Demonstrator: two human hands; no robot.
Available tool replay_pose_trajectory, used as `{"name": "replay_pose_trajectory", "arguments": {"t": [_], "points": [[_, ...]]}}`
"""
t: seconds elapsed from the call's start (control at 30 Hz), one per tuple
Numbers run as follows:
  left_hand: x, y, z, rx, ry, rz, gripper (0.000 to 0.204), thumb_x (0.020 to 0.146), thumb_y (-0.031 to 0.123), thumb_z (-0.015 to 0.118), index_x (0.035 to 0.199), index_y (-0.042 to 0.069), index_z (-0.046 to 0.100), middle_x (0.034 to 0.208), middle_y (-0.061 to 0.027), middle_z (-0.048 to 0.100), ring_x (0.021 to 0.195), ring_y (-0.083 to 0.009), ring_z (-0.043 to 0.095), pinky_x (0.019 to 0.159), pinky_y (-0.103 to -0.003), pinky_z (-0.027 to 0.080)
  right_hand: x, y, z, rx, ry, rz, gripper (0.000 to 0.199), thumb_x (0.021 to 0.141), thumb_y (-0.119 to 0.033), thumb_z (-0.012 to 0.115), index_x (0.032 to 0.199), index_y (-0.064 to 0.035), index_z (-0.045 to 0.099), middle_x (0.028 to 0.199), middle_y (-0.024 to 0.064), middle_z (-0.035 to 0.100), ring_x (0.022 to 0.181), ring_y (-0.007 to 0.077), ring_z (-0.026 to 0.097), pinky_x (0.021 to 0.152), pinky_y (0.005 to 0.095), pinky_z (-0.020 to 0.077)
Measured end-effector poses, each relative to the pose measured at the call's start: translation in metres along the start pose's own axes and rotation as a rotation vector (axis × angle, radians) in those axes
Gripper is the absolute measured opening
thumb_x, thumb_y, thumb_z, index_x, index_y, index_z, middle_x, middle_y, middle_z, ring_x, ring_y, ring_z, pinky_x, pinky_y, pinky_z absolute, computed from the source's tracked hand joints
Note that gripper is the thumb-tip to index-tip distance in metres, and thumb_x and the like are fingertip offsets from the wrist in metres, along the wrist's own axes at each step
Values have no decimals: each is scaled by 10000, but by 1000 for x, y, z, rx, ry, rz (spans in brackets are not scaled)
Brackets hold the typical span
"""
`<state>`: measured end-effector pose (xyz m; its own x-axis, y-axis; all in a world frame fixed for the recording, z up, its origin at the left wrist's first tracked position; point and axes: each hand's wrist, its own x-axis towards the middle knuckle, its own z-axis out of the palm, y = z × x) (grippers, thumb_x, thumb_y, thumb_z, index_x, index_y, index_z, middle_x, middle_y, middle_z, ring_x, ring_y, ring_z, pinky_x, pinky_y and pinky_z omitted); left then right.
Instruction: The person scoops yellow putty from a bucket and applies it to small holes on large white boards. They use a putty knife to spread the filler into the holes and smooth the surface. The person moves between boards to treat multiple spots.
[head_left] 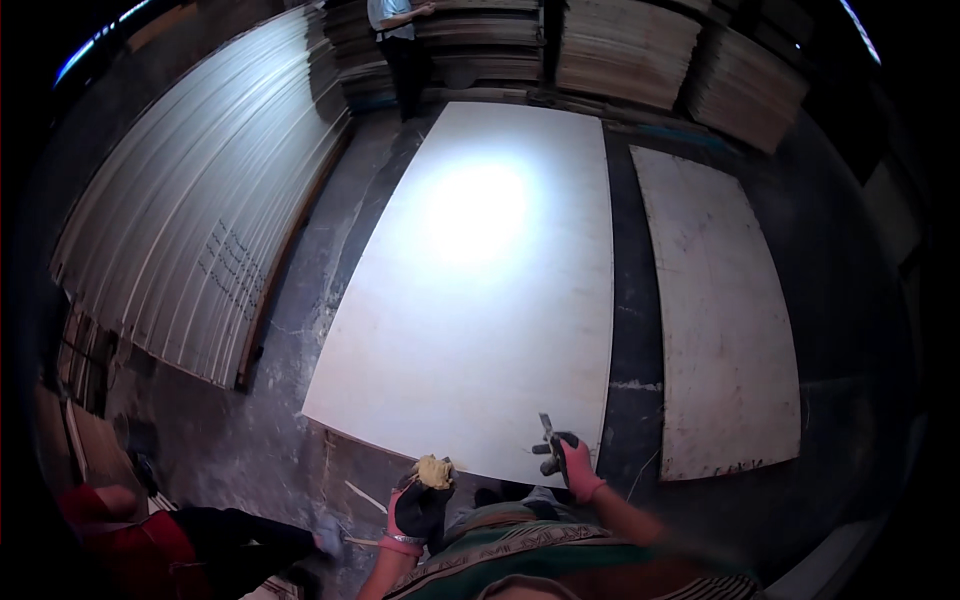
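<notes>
A large pale wooden sheet (pixel 470 360) lies flat in front of me, brightly lit toward its far half. At its near edge my left hand (pixel 420 508), in a pink glove with a dark palm, is closed under a lump of yellowish putty (pixel 434 472). Whatever may support the putty is hidden by it. Over the near right corner, my right hand (pixel 570 465) wears a matching glove. Its fingers are closed on a putty knife (pixel 546 427), whose narrow blade points up and away from me. Whether the blade touches the sheet I cannot tell.
To the left stands a big stack of boards (pixel 190 200). A second, stained board (pixel 722 330) lies to the right. Tall panel stacks (pixel 625 50) line the back, where a person (pixel 400 45) stands. Another person in red and dark clothes (pixel 190 550) is close at my lower left.
</notes>
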<state>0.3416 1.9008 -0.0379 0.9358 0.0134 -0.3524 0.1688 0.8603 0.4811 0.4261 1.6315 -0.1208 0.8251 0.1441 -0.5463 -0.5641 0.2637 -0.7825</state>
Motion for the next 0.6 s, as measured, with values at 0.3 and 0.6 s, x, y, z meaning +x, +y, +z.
{"name": "replay_pose_trajectory", "arguments": {"t": [0.3,0.6], "points": [[14,2,20,155,12,-54,342,848,107,439,1173,5,436,1161,-141,501,1094,-282,480,914,-433,402,38,93,-77,118,141,213,276,867,-85,374,1141,-57,395,892,196,616,600,295,618,496,355,507],[22,15,-1,84,-56,-31,411,818,94,460,1220,35,398,1194,-133,475,1100,-286,463,919,-447,386,37,196,-209,232,520,291,151,813,-104,457,907,1,511,822,231,606,610,395,600,534,493,516]]}}
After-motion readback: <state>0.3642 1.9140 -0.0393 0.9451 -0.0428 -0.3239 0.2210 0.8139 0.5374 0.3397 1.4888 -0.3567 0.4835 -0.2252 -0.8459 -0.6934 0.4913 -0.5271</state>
